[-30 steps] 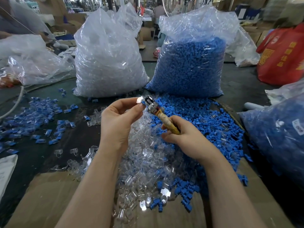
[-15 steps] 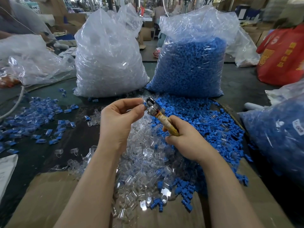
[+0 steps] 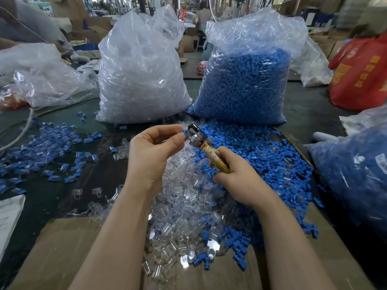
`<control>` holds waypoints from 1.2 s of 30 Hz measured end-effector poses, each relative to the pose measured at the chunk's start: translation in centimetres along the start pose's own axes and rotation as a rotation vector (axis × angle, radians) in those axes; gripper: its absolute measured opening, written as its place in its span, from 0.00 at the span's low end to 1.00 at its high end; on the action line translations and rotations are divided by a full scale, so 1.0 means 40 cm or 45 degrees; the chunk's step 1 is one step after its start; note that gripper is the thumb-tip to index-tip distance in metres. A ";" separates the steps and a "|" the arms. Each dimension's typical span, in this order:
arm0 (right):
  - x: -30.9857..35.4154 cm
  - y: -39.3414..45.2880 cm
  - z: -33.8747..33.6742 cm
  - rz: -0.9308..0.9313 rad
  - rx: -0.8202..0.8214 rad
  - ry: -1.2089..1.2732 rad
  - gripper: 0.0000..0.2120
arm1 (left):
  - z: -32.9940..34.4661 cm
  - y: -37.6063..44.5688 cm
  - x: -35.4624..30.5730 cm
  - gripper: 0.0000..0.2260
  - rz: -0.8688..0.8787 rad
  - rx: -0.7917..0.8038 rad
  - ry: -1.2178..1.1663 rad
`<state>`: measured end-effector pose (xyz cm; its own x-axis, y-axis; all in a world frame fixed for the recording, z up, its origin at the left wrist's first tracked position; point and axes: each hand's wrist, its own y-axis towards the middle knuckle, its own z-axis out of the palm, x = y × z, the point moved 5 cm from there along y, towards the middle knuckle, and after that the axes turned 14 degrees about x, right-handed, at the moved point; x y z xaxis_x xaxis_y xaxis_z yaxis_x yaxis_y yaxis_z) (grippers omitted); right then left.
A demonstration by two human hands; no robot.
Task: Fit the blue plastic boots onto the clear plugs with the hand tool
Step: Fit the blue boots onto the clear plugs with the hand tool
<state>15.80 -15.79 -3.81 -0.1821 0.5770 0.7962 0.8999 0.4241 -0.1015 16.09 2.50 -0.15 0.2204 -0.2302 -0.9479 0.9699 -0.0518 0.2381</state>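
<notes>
Boot (image 3: 185, 133) pinched at the tool (image 3: 198, 137) head, held up over the tabletop's middle.
Left hand (image 3: 155, 151) pinches the boot to steady it; right hand (image 3: 236, 176) grips the handle, probably to press. Loose plugs (image 3: 184, 197) lie below within reach.

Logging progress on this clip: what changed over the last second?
A blue boot now shows in the left hand's pinch at the tool head; before, a clear piece showed there. The right hand keeps gripping the handle. Piles and bags unchanged.
</notes>
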 end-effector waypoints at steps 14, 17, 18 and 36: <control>0.006 -0.005 -0.003 0.011 0.015 -0.051 0.11 | 0.016 -0.006 -0.003 0.07 -0.017 0.025 0.020; 0.012 -0.009 -0.004 0.019 -0.015 -0.051 0.10 | 0.021 -0.007 -0.002 0.07 -0.012 0.036 -0.002; 0.014 -0.010 -0.005 0.018 -0.029 -0.055 0.10 | 0.023 -0.007 -0.002 0.07 -0.009 0.041 -0.013; -0.043 -0.024 -0.071 0.357 -0.453 -0.467 0.04 | -0.214 -0.028 0.074 0.04 -0.361 -0.677 -0.914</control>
<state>16.36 -19.16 -3.40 0.0138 0.8641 0.5031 0.9998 -0.0038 -0.0210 16.56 10.19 -5.03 0.0236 -0.8310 -0.5558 0.9368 0.2125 -0.2779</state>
